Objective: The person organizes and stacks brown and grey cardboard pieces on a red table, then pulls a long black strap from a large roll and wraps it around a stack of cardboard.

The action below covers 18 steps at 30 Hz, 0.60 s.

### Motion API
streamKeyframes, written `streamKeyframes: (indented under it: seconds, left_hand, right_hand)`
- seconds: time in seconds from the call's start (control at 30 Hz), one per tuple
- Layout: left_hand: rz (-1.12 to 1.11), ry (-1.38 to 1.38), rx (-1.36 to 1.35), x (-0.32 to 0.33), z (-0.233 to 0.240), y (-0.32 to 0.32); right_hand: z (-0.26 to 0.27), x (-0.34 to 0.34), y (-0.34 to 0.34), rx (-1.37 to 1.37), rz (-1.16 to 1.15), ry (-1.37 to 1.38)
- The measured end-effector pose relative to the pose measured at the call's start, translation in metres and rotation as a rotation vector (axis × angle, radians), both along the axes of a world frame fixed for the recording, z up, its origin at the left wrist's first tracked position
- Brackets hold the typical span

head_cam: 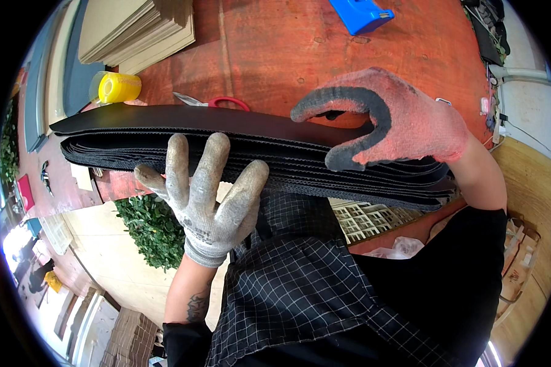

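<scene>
A thick bundle of black, leather-like sheet material (257, 126) lies across the red table's near edge, its many layers showing on the side toward me. My left hand (209, 202), in a soiled grey-white knit glove, is spread against that layered side, fingers apart. Over the bundle's right part is my right hand (390, 119), in a red knit glove with dark grey coating. Its fingers and thumb curve apart with a gap between them, and the thumb tip overlaps the layered edge. Scissors with red handles (227, 102) lie just behind the bundle, partly hidden.
On the red table (275, 59) are a stack of brown cardboard sheets (142, 36), a yellow tape roll (119, 87) and a blue tape dispenser (360, 16). Artificial green foliage (154, 231) lies below left. A white grid panel (372, 220) and clear plastic (399, 247) are below right.
</scene>
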State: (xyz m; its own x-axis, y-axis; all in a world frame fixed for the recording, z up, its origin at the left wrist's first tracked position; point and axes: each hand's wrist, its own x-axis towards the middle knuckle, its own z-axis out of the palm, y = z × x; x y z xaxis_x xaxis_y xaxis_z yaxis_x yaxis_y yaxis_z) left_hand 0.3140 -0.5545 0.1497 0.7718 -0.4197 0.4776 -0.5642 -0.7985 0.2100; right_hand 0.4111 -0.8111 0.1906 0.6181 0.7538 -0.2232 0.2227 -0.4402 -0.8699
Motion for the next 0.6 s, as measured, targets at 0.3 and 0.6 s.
streamKeyframes:
  seconds: [0.3,0.6]
  left_hand:
    - [0.003,-0.007,0.008,-0.001,0.000,-0.001]
    - [0.001,-0.005,0.012,-0.003,-0.001,0.002]
  right_hand:
    - [0.006,0.000,0.000,0.043,-0.010,-0.014]
    - [0.013,-0.002,-0.003,0.018,-0.039,-0.181]
